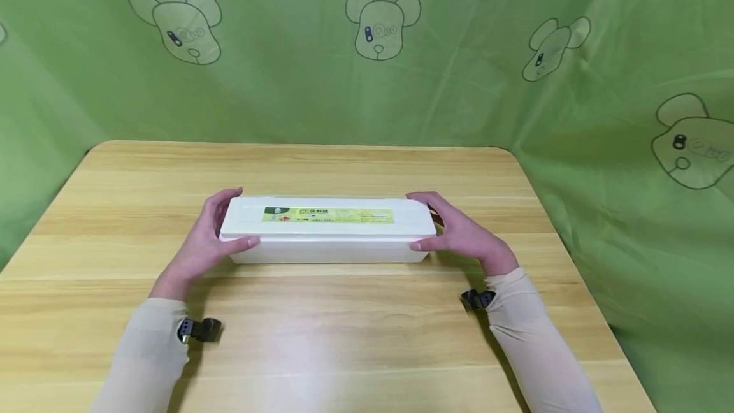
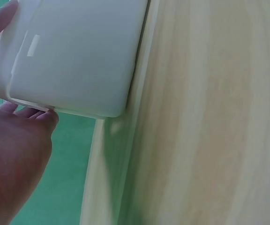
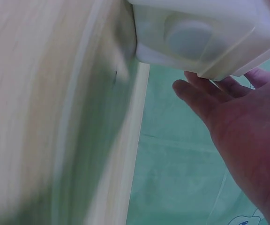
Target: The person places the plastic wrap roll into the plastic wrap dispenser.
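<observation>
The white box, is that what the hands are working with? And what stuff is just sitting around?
In use:
white plastic box with a green label, lying on the wooden table
left hand, holding the box's left end
right hand, holding its right end

Just around:
green curtain with cartoon bears, behind the table
small black clips at the wrists

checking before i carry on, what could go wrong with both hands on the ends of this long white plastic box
The left hand and right hand touch only the end walls of the long white plastic box, so its smooth sides might slip if lifted. The fingertips sit at the lid's edge, so the lid could pop loose. The wooden table looks slick, so the box may slide.
</observation>
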Tool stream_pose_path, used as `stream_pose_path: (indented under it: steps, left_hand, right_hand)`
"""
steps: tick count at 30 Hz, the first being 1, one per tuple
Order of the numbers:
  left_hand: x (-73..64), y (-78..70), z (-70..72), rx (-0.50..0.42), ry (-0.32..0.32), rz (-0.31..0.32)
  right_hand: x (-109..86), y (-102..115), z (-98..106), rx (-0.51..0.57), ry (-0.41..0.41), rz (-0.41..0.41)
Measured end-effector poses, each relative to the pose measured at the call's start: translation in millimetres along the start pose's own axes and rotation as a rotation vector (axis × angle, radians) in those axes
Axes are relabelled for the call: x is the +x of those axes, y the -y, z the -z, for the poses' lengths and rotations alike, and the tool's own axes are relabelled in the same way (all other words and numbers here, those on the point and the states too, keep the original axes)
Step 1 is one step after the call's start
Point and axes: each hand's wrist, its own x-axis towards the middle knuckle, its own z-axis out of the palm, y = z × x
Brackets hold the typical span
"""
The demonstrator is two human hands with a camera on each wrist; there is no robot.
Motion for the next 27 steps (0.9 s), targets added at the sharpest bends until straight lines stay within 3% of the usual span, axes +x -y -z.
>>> stream_pose_path:
  steps: [9, 15, 22, 27]
  left_hand:
    - [-0.3, 2.6, 3.3, 0.014, 0.054, -0.013]
    - [-3.2, 4.4, 8.0, 0.092, 0.097, 0.033]
    - [-5.2, 7.9, 12.9, 0.099, 0.157, 0.015]
    - [-5.7, 7.5, 14.9, 0.118, 0.165, 0.016]
  right_hand:
    - [-7.5, -4, 1, -0.069, 0.001, -0.043]
    - [-11.8, -5, 3, -0.111, 0.017, -0.048]
    - [-13.0, -4, 4, -0.218, 0.013, -0.014]
    - [-13.8, -6, 4, -0.253, 0.008, 0.003]
